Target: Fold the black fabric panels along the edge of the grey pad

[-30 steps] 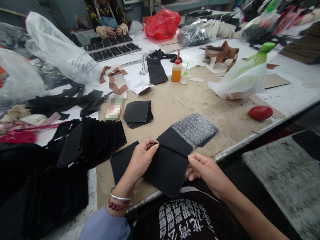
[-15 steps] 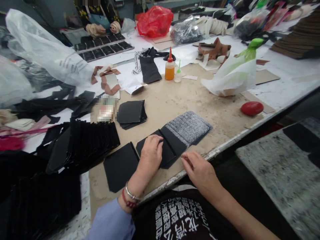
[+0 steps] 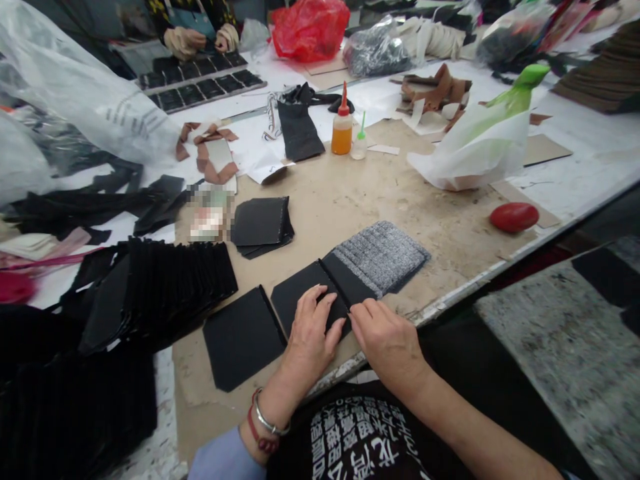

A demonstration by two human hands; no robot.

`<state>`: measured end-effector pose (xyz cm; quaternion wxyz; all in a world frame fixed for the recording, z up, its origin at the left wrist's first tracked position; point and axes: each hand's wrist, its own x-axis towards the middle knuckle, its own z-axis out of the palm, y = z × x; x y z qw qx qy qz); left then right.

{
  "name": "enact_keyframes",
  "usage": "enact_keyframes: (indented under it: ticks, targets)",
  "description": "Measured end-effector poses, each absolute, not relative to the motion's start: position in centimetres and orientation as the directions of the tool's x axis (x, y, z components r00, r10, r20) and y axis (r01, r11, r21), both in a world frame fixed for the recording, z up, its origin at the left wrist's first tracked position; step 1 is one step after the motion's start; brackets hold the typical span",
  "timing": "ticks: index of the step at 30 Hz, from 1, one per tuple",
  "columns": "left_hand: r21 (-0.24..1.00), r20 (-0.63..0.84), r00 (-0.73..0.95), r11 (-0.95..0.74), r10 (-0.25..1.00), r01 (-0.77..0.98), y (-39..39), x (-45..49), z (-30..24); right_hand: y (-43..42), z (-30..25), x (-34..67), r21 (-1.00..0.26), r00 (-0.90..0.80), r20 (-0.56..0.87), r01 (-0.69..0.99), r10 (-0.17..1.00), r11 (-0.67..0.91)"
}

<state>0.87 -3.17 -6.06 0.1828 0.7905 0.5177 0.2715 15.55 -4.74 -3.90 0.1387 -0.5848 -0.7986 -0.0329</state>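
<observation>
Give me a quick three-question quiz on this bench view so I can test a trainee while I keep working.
1. True or false: the left hand lies flat on the black fabric piece near the table edge.
2. What stands right beside the orange glue bottle? A) a small clear bottle with a green tip B) a pair of scissors C) a mug
3. Fill in: the red oval object lies to the ____ of the grey-and-black stack of pieces.

Key: 1 true; 2 A; 3 right. The right hand touches the same black fabric piece at its near edge.
</observation>
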Motion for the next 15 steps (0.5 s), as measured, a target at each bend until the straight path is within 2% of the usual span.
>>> enact_keyframes:
  ticks: [4,7,15]
  targets:
    - [0.578,0.227,0.313,-0.387,0.922,0.719,-3.2,0.8,-6.1,-4.3,-3.5,14.8,0.022,-0.343,0.225,0.938,0.912,0.347]
    - [0.586,0.22,0.306,-0.376,0.926,0.718,-3.2,0.8,-6.1,-3.9,-3.7,15.0,0.038,-0.344,0.21,0.938,0.915,0.344]
    - [0.61,0.226,0.299,-0.374,0.927,0.698,-3.1,0.7,-6.2,-3.4,-4.8,17.4,-0.268,-0.241,0.164,0.922,0.957,0.278]
